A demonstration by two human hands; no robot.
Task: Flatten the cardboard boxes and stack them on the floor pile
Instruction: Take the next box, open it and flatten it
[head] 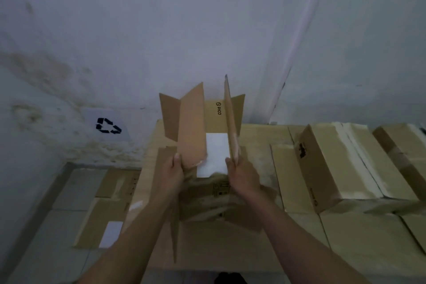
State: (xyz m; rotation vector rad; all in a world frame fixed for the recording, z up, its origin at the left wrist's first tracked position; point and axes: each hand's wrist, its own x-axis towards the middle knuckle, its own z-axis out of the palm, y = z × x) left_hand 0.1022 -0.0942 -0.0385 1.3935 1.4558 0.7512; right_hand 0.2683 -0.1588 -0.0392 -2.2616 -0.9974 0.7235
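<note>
I hold a brown cardboard box (pixel 216 117) with its flaps standing open in the middle of the view, above a surface of cardboard. My left hand (pixel 173 175) grips the left flap (pixel 191 127) near its lower edge. My right hand (pixel 242 175) grips the right flap (pixel 231 122), which stands edge-on. A white label (pixel 215 157) shows inside between the flaps. Flattened cardboard (pixel 110 214) lies on the tiled floor at the lower left, with a white label on it.
Several closed, taped boxes (pixel 341 163) stand in a row at the right. A stained wall (pixel 161 30) rises close behind, with a recycling sign (pixel 108 125) at the left. Pale floor tiles (pixel 46 237) fill the lower left.
</note>
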